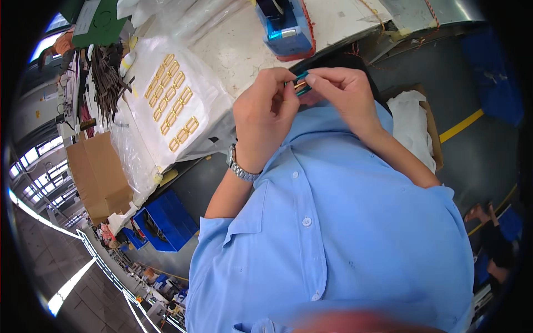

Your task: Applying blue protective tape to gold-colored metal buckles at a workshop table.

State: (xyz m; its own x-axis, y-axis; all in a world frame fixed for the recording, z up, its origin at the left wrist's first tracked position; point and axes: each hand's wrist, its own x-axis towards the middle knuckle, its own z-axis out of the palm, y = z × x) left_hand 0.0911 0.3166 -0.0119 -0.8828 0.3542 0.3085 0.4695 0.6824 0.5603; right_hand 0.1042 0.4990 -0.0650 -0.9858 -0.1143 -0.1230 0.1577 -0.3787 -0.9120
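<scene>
Upper centre: the left hand (263, 105) and right hand (351, 99) are pinching a small gold-and-teal piece (301, 86) from opposite sides, presumably steadying it.

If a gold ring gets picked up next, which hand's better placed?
Left, probably: the left hand is nearer the gold rings than the right hand. Both are busy at a small gold-and-teal piece.

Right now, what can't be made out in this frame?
- Head view: full shape of the gold-and-teal piece, covered by left hand and right hand.
- Head view: top of blue device, cut off by upper edge.
- Head view: reddish shape, blurred at lower edge.
</scene>
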